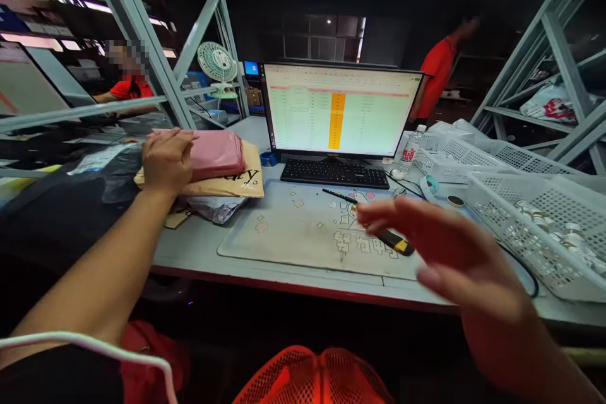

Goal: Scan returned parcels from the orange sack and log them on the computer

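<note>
My left hand (166, 161) grips the left end of a pink parcel (218, 153), its fingers bent over the top. Beneath it lies a yellow padded envelope (243, 183) with black lettering, on top of a grey plastic mailer (215, 208). My right hand (440, 246), slightly blurred, hovers over the right side of the desk mat (284, 240), with thumb and fingers apart and nothing held. Partly behind its fingertips is a black-and-yellow utility knife (400, 245) on the mat. A thin black stick (337, 194) points up-left from there; whether it belongs to the knife is hidden.
A monitor (303, 120) and keyboard (334, 173) stand behind the mat. At right are white perforated baskets (530, 202), one with small bottles, plus a drink bottle (413, 148) and tape roll (428, 186). Dark parcels (108, 177) lie left. Two people in red are beyond.
</note>
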`<control>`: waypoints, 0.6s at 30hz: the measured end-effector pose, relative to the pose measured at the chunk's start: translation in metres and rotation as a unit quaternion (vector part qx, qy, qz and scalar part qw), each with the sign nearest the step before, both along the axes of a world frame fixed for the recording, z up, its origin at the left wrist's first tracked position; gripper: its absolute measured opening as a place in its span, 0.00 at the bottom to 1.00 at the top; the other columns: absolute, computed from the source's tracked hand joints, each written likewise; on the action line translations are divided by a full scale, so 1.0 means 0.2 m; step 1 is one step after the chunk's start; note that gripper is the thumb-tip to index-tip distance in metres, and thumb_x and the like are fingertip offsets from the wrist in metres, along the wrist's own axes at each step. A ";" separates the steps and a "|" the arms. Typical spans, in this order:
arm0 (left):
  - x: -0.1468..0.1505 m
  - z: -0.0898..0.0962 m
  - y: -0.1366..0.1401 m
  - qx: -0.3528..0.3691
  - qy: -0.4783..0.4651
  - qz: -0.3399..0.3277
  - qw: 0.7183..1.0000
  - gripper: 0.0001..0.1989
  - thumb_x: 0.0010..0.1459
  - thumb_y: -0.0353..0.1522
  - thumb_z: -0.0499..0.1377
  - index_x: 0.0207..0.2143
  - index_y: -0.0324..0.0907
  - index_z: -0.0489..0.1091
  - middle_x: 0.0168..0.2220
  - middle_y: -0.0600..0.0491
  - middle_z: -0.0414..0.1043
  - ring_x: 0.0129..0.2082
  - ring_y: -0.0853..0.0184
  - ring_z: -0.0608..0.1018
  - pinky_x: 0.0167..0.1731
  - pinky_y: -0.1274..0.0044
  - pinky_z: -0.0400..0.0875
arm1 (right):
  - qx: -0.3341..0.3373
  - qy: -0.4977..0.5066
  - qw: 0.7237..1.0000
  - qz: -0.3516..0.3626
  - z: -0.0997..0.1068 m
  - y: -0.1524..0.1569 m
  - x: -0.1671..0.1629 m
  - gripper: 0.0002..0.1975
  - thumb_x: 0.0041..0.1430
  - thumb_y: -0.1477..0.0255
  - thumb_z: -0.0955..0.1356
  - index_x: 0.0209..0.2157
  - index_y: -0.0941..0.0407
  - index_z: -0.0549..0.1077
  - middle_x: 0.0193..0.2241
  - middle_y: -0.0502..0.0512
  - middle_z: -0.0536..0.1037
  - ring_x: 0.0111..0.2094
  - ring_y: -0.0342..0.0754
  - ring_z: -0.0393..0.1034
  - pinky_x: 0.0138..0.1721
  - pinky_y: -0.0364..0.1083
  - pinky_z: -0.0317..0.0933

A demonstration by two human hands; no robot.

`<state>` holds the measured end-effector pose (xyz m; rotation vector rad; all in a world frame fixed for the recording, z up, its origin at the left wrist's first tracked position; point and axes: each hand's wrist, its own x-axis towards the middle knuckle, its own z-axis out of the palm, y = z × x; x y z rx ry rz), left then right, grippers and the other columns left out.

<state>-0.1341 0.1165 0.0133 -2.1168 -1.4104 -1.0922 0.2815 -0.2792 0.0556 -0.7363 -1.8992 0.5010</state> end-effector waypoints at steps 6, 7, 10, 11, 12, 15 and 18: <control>-0.07 -0.15 0.09 -0.113 0.087 0.002 0.990 0.44 0.67 0.41 0.68 0.75 0.29 0.55 0.77 0.27 0.49 0.77 0.39 0.51 0.72 0.46 0.43 | -0.037 0.002 0.959 -0.282 -0.36 0.35 0.45 0.26 0.69 0.68 0.69 0.67 0.48 0.73 0.56 0.58 0.82 0.55 0.55 0.78 0.59 0.59 0.74; -0.08 -0.18 0.09 -0.108 0.083 0.007 0.991 0.41 0.69 0.40 0.66 0.75 0.28 0.56 0.77 0.26 0.49 0.78 0.40 0.51 0.72 0.47 0.42 | -0.045 -0.024 0.936 -0.348 -0.41 0.39 0.52 0.27 0.67 0.69 0.69 0.66 0.51 0.74 0.55 0.60 0.82 0.54 0.56 0.79 0.59 0.60 0.74; -0.07 -0.23 0.09 -0.087 0.070 0.009 0.994 0.34 0.72 0.34 0.62 0.74 0.29 0.59 0.77 0.30 0.52 0.78 0.44 0.52 0.72 0.48 0.43 | -0.106 -0.113 0.853 -0.498 -0.55 0.47 0.67 0.28 0.63 0.71 0.68 0.64 0.61 0.75 0.57 0.67 0.81 0.56 0.59 0.77 0.63 0.61 0.69; -0.06 -0.22 0.09 -0.088 0.069 0.011 0.994 0.32 0.72 0.32 0.61 0.73 0.30 0.60 0.76 0.32 0.54 0.77 0.46 0.54 0.72 0.49 0.45 | -0.128 -0.132 0.831 -0.525 -0.58 0.49 0.70 0.28 0.62 0.72 0.67 0.63 0.63 0.75 0.58 0.69 0.80 0.58 0.61 0.75 0.65 0.61 0.66; -0.05 -0.21 0.10 -0.090 0.069 0.017 0.993 0.30 0.71 0.30 0.60 0.72 0.30 0.61 0.76 0.33 0.56 0.77 0.48 0.56 0.72 0.51 0.47 | -0.144 -0.144 0.815 -0.543 -0.62 0.50 0.72 0.28 0.62 0.72 0.67 0.62 0.64 0.75 0.60 0.71 0.79 0.61 0.62 0.73 0.68 0.62 0.63; -0.01 -0.13 0.11 -0.096 0.068 0.044 0.992 0.27 0.70 0.25 0.56 0.69 0.31 0.66 0.71 0.39 0.67 0.72 0.55 0.65 0.71 0.57 0.53 | -0.161 -0.143 0.801 -0.559 -0.65 0.53 0.72 0.26 0.61 0.71 0.68 0.59 0.67 0.76 0.60 0.76 0.78 0.63 0.67 0.70 0.69 0.65 0.60; 0.01 -0.05 0.10 -0.091 0.062 0.048 0.993 0.25 0.69 0.29 0.58 0.66 0.33 0.70 0.66 0.43 0.73 0.66 0.57 0.71 0.69 0.60 0.58 | -0.140 -0.123 0.805 -0.564 -0.55 0.49 0.62 0.23 0.62 0.71 0.68 0.56 0.65 0.78 0.55 0.74 0.80 0.58 0.65 0.74 0.66 0.64 0.64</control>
